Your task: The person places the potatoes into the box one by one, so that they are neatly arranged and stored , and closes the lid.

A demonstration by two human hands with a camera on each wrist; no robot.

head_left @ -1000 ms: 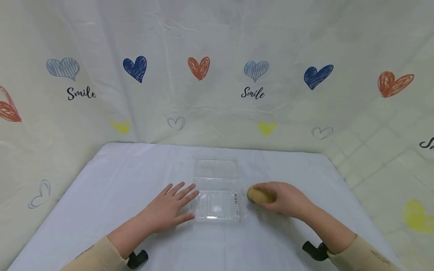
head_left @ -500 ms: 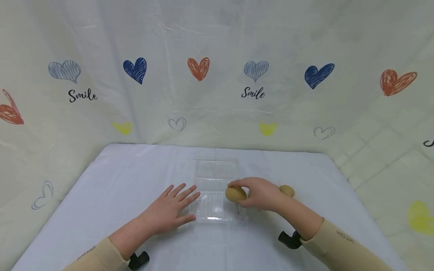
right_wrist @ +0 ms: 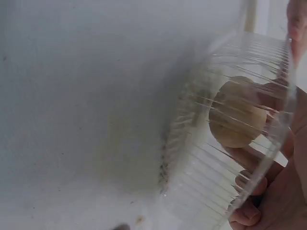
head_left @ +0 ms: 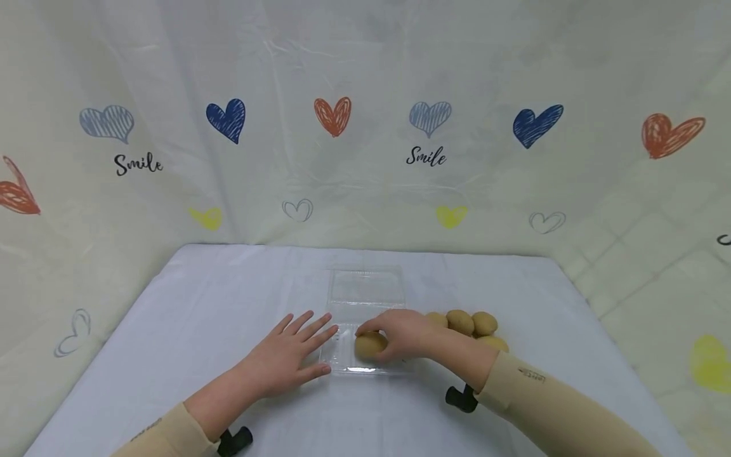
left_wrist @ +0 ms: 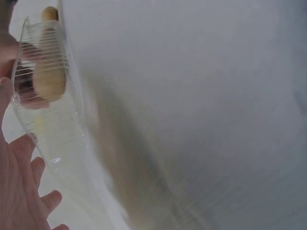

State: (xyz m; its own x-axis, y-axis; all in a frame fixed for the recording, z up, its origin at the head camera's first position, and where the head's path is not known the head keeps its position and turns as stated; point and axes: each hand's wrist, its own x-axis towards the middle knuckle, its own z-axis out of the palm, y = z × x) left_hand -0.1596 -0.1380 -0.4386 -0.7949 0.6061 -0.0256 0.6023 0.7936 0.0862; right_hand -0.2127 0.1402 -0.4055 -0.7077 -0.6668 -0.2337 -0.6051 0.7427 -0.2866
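Observation:
In the head view, a clear plastic clamshell box lies unfolded, its lid (head_left: 367, 285) at the back and its base (head_left: 345, 365) in front. My right hand (head_left: 402, 333) grips a tan oval potato (head_left: 370, 346) inside the base. Through the ribbed plastic wall, the right wrist view shows this potato (right_wrist: 237, 112) with fingers and thumb around it. My left hand (head_left: 280, 358) lies at the base's left side, fingers spread and fairly straight. In the left wrist view, fingertips (left_wrist: 33, 137) of that hand touch the box's edge. The right hand hides part of the base.
Several more potatoes (head_left: 459, 322) sit on the white tabletop (head_left: 228, 285) to the right of the box, partly behind my right forearm. A heart-patterned curtain (head_left: 365, 190) hangs behind the table. A black wrist mount (head_left: 461, 399) shows under the right sleeve.
My right hand has carried the potato left and down, from beside the box into its base. The other potatoes have come out from behind the right arm. The left hand stays put.

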